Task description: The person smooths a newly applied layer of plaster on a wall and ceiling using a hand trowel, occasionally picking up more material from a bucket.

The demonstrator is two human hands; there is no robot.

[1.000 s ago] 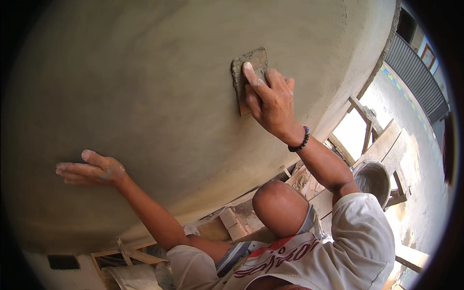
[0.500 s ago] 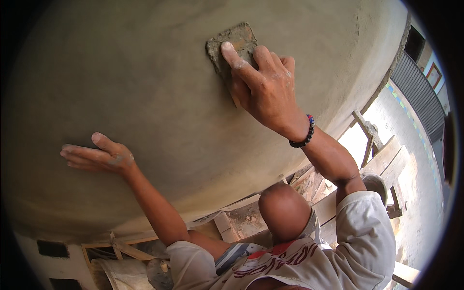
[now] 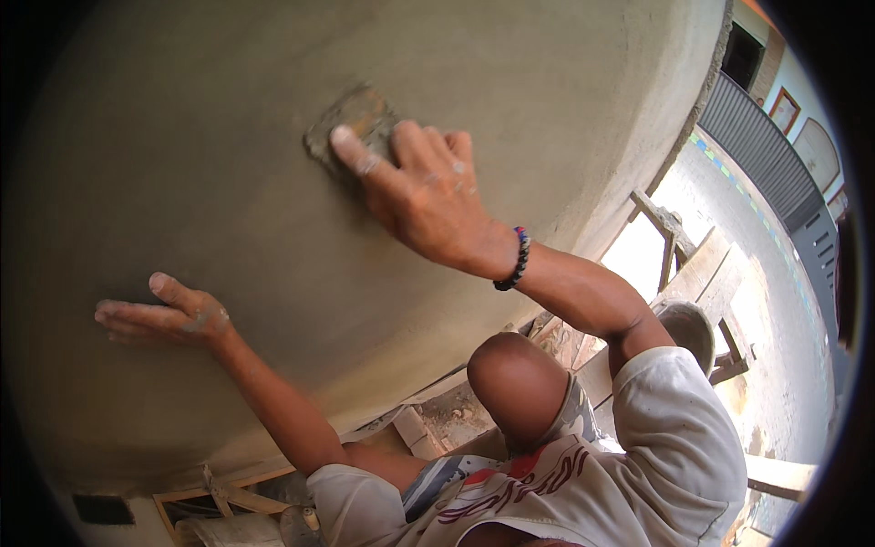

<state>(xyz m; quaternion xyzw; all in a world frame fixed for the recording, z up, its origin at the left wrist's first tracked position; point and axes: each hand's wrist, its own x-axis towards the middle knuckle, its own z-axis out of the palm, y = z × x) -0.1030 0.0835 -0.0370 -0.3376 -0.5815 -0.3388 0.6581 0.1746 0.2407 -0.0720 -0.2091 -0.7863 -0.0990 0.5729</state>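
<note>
A smooth grey plastered wall (image 3: 273, 210) fills the upper and left part of the view. Against it, my right hand (image 3: 433, 201) grips a plastering trowel (image 3: 362, 109), its blade smeared with wet mortar. The thumb-side finger lies stretched along the back of the blade, the others curl round a handle that the hand hides. Lower and to the left, my left hand (image 3: 173, 312) is empty, fingers straight and thumb apart, close to the wall. Whether it touches the plaster I cannot tell. Mortar specks mark both hands.
The wall ends at a rough edge on the right. Below my right arm are wooden planks (image 3: 706, 264) and a bucket (image 3: 690, 326). My bent knee (image 3: 515, 383) is between my arms, near the wall. A wooden frame (image 3: 241, 497) is at lower left; a ribbed grey gate (image 3: 761, 132) stands far off.
My right hand and the trowel have moved left and downward across the wall. My left hand sits slightly lower and farther left, still spread.
</note>
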